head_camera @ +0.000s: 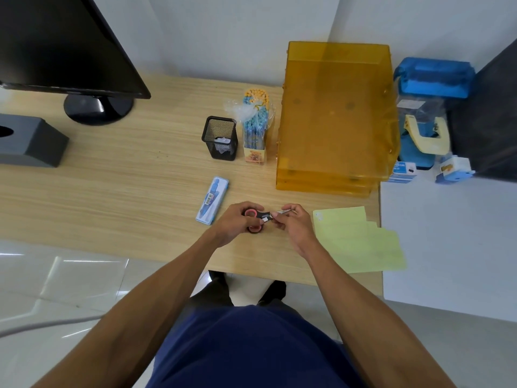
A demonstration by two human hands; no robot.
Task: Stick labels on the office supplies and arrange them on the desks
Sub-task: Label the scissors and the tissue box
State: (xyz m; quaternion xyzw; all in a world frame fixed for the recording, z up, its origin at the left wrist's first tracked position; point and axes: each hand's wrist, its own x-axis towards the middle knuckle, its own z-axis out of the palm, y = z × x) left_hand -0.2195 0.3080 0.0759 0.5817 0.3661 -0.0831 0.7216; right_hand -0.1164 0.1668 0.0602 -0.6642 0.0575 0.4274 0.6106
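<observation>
Near the desk (140, 191) edge, left hand (237, 222) grips the scissors (258, 215) handles; right hand (293, 222), at 3 o'clock, pinches a small label (267, 218). Press it flat, smoothing outward.

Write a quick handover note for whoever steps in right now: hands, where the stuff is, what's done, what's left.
Left hand grips the scissors by the red handles. Right hand pinches at the blade end, apparently pressing a small white label on.
On the wooden desk: blue pen case, mesh pen cup, pencil pack, amber tray stack, yellow label sheets.
Done: cannot tell beyond scissors.
Left: finish the scissors, label the rest, arrange.
</observation>
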